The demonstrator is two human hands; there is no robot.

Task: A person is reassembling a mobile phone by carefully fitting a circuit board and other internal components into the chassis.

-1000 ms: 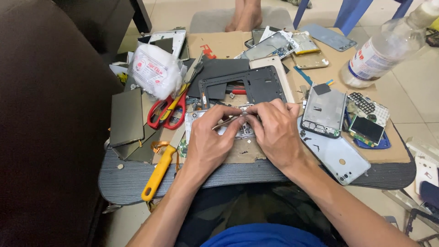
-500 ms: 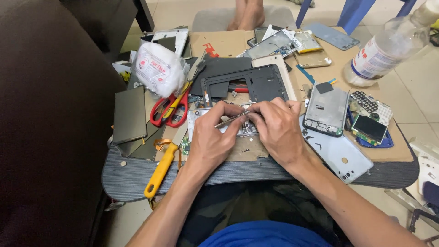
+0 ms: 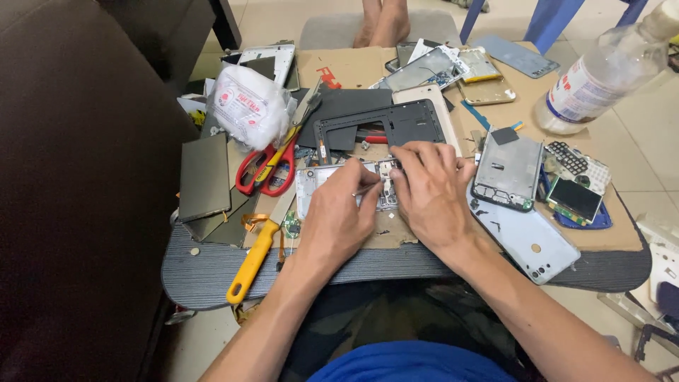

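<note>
head view, near to far. left hand [image 3: 338, 219] pinches a thin metal tool [image 3: 366, 189], tip aimed at the opened phone [image 3: 346, 185]. right hand [image 3: 426, 192] lies over the phone's right part, fingers curled and pressing it down; whether it grips anything cannot be told. the phone lies on cardboard at the middle of the board [image 3: 396, 265], back off, innards exposed. judgement: disassembly is under way, the cover is off, the inner board is still seated. left of the hands: a yellow-handled tool [image 3: 254, 258], red scissors [image 3: 265, 166], a dark panel [image 3: 205, 177]. right: a pale back cover [image 3: 527, 237], a metal frame [image 3: 508, 170], a small screen [image 3: 574, 198]. farther: a black frame [image 3: 382, 127], a white bag [image 3: 247, 106], a clear bottle [image 3: 601, 71].
</note>
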